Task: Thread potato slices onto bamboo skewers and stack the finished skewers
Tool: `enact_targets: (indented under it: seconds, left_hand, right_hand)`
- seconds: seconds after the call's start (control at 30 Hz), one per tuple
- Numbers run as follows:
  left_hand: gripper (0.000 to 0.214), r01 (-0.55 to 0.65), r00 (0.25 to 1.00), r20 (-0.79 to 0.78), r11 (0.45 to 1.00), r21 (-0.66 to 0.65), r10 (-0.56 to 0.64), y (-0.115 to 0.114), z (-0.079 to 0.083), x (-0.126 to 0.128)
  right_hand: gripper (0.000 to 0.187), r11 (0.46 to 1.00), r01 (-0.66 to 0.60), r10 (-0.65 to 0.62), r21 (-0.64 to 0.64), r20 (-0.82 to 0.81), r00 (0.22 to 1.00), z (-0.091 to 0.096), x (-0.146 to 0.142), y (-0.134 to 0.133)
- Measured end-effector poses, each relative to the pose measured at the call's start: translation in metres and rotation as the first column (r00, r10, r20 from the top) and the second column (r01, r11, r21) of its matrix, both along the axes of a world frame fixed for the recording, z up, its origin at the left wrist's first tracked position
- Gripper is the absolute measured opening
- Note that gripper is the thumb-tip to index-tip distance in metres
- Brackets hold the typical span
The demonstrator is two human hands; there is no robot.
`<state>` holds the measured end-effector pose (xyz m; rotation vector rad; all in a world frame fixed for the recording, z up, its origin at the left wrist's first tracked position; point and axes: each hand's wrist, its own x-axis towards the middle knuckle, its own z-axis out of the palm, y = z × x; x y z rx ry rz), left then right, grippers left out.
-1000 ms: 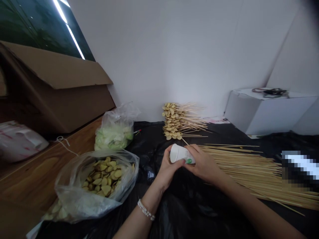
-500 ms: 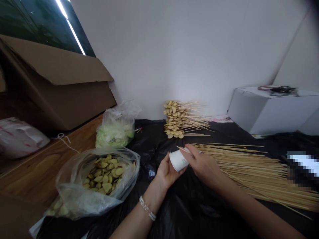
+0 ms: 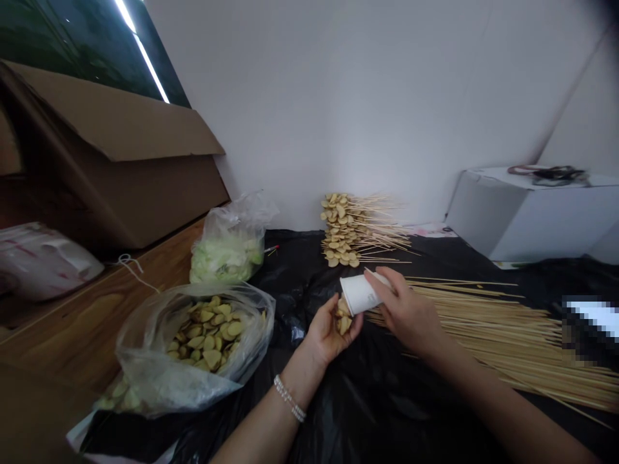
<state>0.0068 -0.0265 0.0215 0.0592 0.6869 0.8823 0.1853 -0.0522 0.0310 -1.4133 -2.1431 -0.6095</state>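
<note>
My left hand is cupped, its fingers curled round a few pale potato slices. My right hand grips a white paper cup tipped on its side, the mouth toward the left palm, right above the slices. A thin pointed stick tip shows over the cup by the right fingers; the rest of it is hidden. To the left, an open clear plastic bag holds many sliced potato pieces. Bamboo skewers lie in a wide pile beneath and beyond my right forearm.
Skewered slices are stacked by the wall. A bag of pale green vegetable pieces stands behind the potato bag. A cardboard box is at the left, a white box at the right. Black plastic sheeting covers the work surface.
The cup has moved up and right, away from my left palm, with my right hand. Slices in my left hand now show below its mouth. The view has shifted slightly.
</note>
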Motion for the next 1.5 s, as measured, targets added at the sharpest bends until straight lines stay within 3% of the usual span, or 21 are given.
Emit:
enact_targets:
  seconds: [0.23, 0.37, 0.53, 0.7, 0.83, 0.97, 1.1, 1.27, 1.5]
  left_hand:
    - [0.024, 0.029, 0.993, 0.119, 1.000, -0.010, -0.028, -0.002, 0.009, -0.006]
    - [0.030, 0.056, 0.996, 0.071, 0.993, 0.100, -0.063, -0.002, 0.007, -0.007]
    - [0.040, 0.068, 0.994, -0.098, 0.951, 0.303, -0.040, -0.007, 0.005, -0.001]
    - [0.033, 0.075, 0.941, -0.327, 0.885, 0.459, 0.089, -0.010, 0.008, 0.001]
    - [0.026, -0.043, 0.886, -0.386, 0.873, 0.486, 0.258, -0.002, 0.011, -0.009]
    - [0.029, -0.188, 0.713, -0.467, 0.784, 0.591, 0.523, 0.009, 0.016, -0.028]
    - [0.049, -0.197, 0.561, -0.514, 0.707, 0.679, 0.649, 0.016, 0.020, -0.042]
    - [0.055, -0.052, 0.420, -0.617, 0.697, 0.715, 0.665, 0.022, 0.017, -0.053]
    - [0.040, 0.213, 0.049, -0.778, 0.754, 0.621, 0.627, 0.029, 0.012, -0.075]
  right_hand:
    - [0.056, 1.000, 0.026, -0.027, -0.005, -0.104, 0.994, 0.006, 0.002, 0.001]
    - [0.055, 0.998, 0.056, -0.054, 0.027, -0.091, 0.994, 0.007, 0.002, 0.001]
    - [0.057, 0.998, 0.053, -0.049, 0.030, -0.120, 0.992, 0.004, 0.002, 0.003]
    - [0.057, 1.000, 0.013, -0.013, -0.001, -0.107, 0.994, 0.000, -0.003, 0.001]
    - [0.056, 0.999, -0.047, 0.045, -0.023, -0.095, 0.994, -0.003, -0.008, 0.002]
    - [0.052, 0.999, 0.014, -0.018, -0.047, -0.081, 0.997, -0.007, -0.006, 0.007]
    - [0.051, 0.993, 0.062, -0.067, -0.097, -0.051, 0.996, -0.013, -0.001, 0.014]
    - [0.049, 0.995, 0.061, -0.064, -0.085, -0.033, 0.997, -0.016, 0.000, 0.016]
    - [0.042, 0.987, -0.090, 0.103, 0.132, -0.099, 0.990, -0.008, -0.001, 0.006]
